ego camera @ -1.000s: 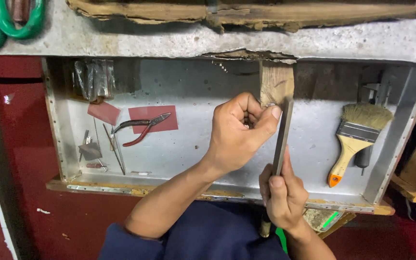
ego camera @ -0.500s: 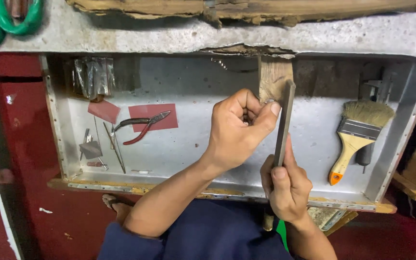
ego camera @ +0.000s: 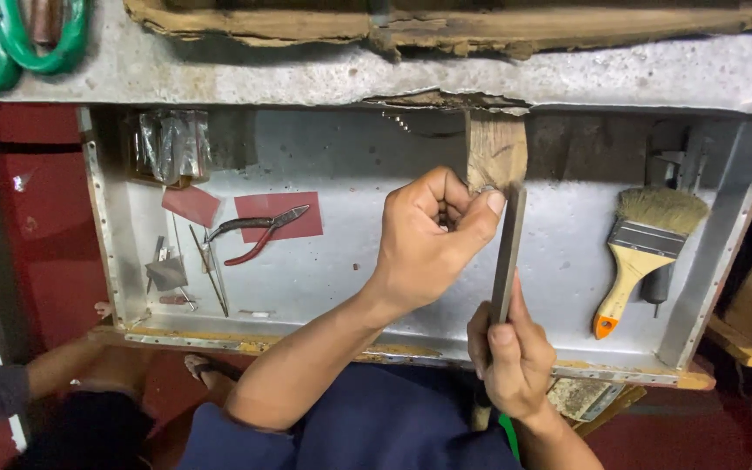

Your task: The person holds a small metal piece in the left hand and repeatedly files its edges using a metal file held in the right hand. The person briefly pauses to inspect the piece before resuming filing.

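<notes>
Here, a flat dark file (ego camera: 506,252) stands nearly upright over an open grey metal drawer (ego camera: 724,252), its upper end touching the left thumb just below a worn wooden peg (ego camera: 495,150) that juts from under the bench edge. The left hand (ego camera: 428,239) is curled into a loose fist with the fingertips pinched on something small; what it is cannot be told. The right hand (ego camera: 511,357) wraps the file's lower end, thumb pressed along the blade.

Judged from this pose, the step in hand is filing a small held piece braced against the peg; the next stroke calls for a steady pinch and the file kept true against the work.

In the drawer, two red rectangular sheets (ego camera: 278,213) lie flat at left, red-handled pliers (ego camera: 258,233) across one, with a clear crinkled packet (ego camera: 171,144) in the back-left corner. A wooden-handled paintbrush (ego camera: 646,252) lies at right. Green loop handles (ego camera: 36,39) hang at top left.
</notes>
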